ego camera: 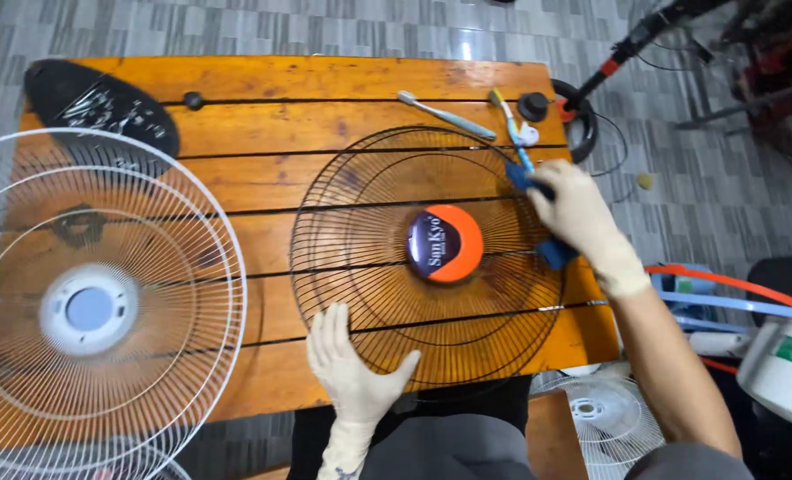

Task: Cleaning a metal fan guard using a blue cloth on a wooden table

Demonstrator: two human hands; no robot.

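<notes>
A round black wire fan guard (360, 204) with an orange and dark centre cap (446, 244) lies flat on the orange wooden table (263, 80). My left hand (353, 369), in a pale glove, rests palm down on the guard's near rim with fingers spread. My right hand (578, 218), also gloved, is closed on a blue cloth (556, 253) at the guard's right rim.
A white wire fan guard (94, 302) overlaps the table's left end. A black tray of screws (98, 102), two toothbrushes (445, 114), a black knob (533, 105) and a small black cap (193, 100) lie along the far side. Fan parts (783, 356) sit on the floor at right.
</notes>
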